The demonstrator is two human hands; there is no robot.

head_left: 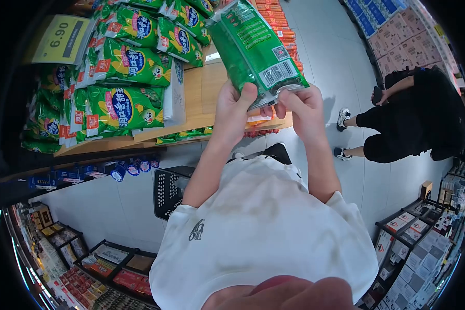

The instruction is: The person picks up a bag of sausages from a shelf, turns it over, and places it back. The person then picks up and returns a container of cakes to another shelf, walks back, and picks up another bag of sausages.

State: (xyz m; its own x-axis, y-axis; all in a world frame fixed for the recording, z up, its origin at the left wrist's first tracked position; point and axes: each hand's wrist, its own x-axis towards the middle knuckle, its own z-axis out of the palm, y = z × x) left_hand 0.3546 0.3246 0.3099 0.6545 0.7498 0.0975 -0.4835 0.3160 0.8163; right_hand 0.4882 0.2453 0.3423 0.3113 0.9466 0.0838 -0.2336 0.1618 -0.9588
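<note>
- Shop aisle, its floor [124, 214] of pale tiles, with stocked shelves around the rim of the view.
- Wooden stand [204, 98] at upper left, bearing a pile of green bags [124, 59], each printed with a yellow and blue oval and a cartoon bird; their printed film hides what is in them.
- Yellow price card [62, 39] beside the bags, reading 9.90 but upside down from here.
- White divider [175, 101] upright at the right end of the lower bags.
- Orange-red packs [279, 26] in a long row past the stand's right part.
- Green pack [253, 46] held up in front of the stand, tilted, its back face with barcode and square code towards the camera; its contents cannot be made out.
- Left hand [232, 111]: thumb pressed flat on the pack's lower left corner, fingers curled behind, closed on it.
- Right hand [307, 111]: thumb and forefinger nipped together on the lower right edge, just under the barcode.
- Black basket [163, 194] with holes in its wall, near the left forearm, which partly hides it; I cannot tell what it holds.
- Black bins [120, 262] at lower left, with red boxes [132, 280] inside.
- Pink cartons [405, 36] stacked at upper right.
- Another person [418, 113] in black stands at right, a dark phone [378, 95] in one hand.
</note>
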